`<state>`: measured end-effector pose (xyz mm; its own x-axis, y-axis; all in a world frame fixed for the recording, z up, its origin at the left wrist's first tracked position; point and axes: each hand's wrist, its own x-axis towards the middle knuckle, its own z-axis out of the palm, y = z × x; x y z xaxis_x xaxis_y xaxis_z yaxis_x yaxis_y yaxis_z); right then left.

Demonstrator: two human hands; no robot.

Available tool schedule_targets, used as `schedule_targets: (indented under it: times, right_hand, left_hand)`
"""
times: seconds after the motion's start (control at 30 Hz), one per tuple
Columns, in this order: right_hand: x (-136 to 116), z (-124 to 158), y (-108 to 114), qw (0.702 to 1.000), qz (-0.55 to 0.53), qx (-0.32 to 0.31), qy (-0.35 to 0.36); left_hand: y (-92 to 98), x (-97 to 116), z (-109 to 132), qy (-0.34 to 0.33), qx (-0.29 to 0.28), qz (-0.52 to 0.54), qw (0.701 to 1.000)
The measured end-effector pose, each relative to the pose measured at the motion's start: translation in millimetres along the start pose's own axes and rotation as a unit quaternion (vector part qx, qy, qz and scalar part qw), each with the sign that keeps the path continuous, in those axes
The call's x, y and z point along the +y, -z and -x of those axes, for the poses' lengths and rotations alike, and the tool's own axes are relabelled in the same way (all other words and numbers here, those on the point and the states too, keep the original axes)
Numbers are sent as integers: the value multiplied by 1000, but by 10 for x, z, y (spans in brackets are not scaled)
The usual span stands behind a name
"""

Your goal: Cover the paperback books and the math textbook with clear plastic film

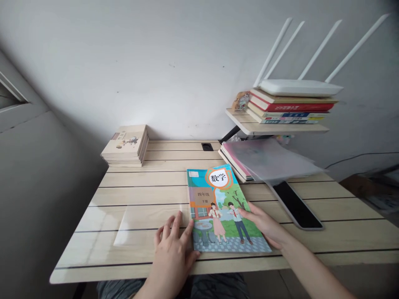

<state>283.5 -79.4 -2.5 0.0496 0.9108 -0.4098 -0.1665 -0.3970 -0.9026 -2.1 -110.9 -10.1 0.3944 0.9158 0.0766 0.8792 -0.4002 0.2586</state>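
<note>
— The left hand [171,245], how is it set?
— Palm down, fingers loosely spread, gripping nothing. It rests over the clear, glossy plastic sheet [132,226], thumb and index finger at the textbook's left side.
— And the right hand [260,220]?
— Curled on the opposite side, thumb on the cover, the other fingers mostly hidden at the edge. It has hold of the blue-and-green paper maths textbook [218,211].
— So the book lies between them?
— Yes, near the front edge of the pale, black-lined wooden table [93,265]. Its long axis runs away from the person, the far end leaning slightly left. Both hands are close; the right one has the grasp. I can't tell whether the sheet runs under the book.
— Count the rest, from the left.
— One stack of beige paperbacks [126,145], several deep; one plastic sheet; one maths textbook; one black square socket [207,147] beyond it. Then one pile of pink-and-white notebooks [235,164] partly under frosted translucent plastic [274,160], layers uncountable; one grey-edged black phone [299,207]; and one white router [299,88] with four antennas on roughly five stacked books [289,110].
</note>
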Motion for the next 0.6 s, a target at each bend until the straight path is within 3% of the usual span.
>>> schedule_targets:
  times: [0.13, 0.2, 0.27, 0.33, 0.43, 0.6]
  right_hand:
    - [21, -22, 32, 1000, 24, -15, 3]
    - [34, -38, 48, 999, 23, -32, 8]
    - [43, -54, 61, 999, 27, -44, 12]
    - [43, -65, 65, 998, 33, -52, 11]
    - [29, -69, 56, 998, 31, -59, 1]
    - [-5, -60, 33, 999, 13, -49, -18]
  left_hand:
    - [152, -120, -74, 18, -18, -6, 1000]
    - [279, -334, -130, 101, 14, -33, 994]
    - [392, -624, -172, 228, 86, -77, 967]
    - [458, -907, -187, 268, 119, -111, 950]
    - [474, -1151, -180, 281, 99, -108, 949]
    - [467, -1081, -180, 339, 22, 3, 941]
